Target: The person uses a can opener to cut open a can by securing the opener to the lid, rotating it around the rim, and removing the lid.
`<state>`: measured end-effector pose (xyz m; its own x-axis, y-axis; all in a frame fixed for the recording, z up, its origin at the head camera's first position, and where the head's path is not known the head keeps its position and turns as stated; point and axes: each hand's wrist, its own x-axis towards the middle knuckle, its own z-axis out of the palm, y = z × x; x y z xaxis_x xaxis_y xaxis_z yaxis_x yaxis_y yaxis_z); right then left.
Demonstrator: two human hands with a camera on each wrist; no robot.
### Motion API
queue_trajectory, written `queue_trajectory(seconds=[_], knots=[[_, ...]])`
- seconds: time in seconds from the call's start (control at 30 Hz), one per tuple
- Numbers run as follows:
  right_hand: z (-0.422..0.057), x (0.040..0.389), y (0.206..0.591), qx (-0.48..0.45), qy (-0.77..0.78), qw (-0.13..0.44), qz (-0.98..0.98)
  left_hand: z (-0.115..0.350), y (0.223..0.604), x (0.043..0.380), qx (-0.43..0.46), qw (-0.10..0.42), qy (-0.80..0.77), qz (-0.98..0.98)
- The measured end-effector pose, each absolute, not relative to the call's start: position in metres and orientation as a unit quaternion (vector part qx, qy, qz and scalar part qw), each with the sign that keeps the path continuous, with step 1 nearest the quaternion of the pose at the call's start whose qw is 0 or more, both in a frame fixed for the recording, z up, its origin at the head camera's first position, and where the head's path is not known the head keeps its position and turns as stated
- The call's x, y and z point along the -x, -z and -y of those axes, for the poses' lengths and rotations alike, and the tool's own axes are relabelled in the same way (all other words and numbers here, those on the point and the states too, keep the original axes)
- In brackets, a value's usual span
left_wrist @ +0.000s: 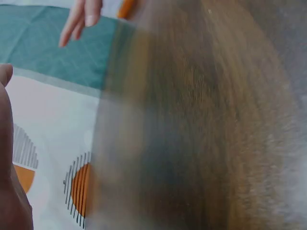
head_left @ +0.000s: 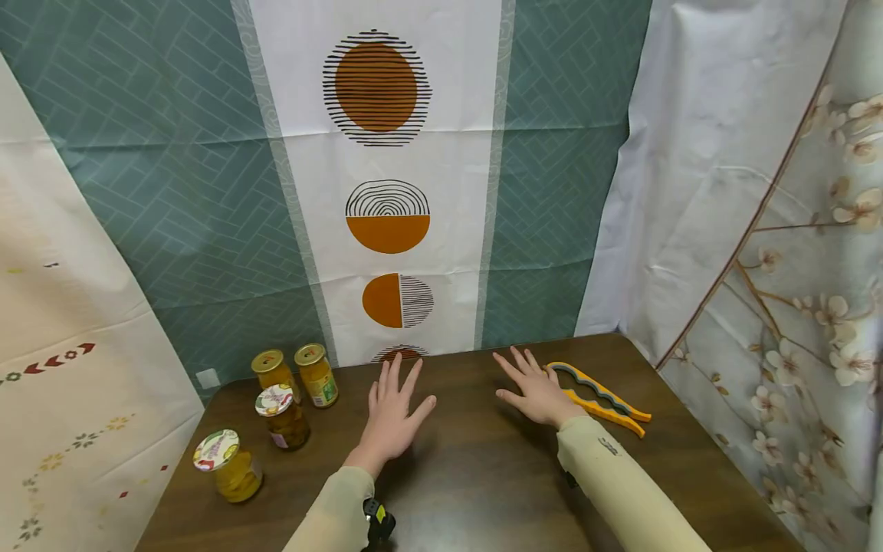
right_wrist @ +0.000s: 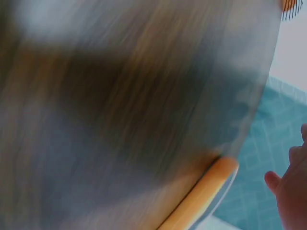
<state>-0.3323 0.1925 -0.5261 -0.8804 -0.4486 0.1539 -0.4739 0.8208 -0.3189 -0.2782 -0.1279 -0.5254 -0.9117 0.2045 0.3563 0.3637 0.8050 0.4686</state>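
Observation:
My left hand (head_left: 391,418) hovers over the middle of the table with its fingers spread and nothing in it. The right hand (head_left: 539,395), fingers also spread, hangs over the right part of the table and holds nothing. Just beside it lies an orange V-shaped jar opener (head_left: 624,422) with grey wavy inner edges, partly covered by that hand in the head view. One orange arm of the opener (right_wrist: 204,194) shows near the table edge in the right wrist view. In the left wrist view, fingers of the right hand (left_wrist: 84,19) appear at the top.
Several glass jars stand at the left: a gold-lidded jar (head_left: 319,377) and another gold-lidded jar (head_left: 274,376) behind, then a dark jar (head_left: 286,425) and a yellow-filled jar (head_left: 239,475) with patterned lids. Cloth hangings (head_left: 552,192) rise behind the brown table (head_left: 469,475).

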Motion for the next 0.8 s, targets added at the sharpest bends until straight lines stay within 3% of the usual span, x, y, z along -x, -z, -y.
queue_trajectory(seconds=[0.4,0.8], knots=[[-0.241,0.32,0.536,-0.193,-0.183,0.028,0.964,0.149,0.537,0.237,0.145,0.125,0.354,0.916],[-0.305,0.3,0.536,-0.123,-0.199,0.06,0.97,0.166,0.537,0.212,0.149,0.101,0.403,0.897]])
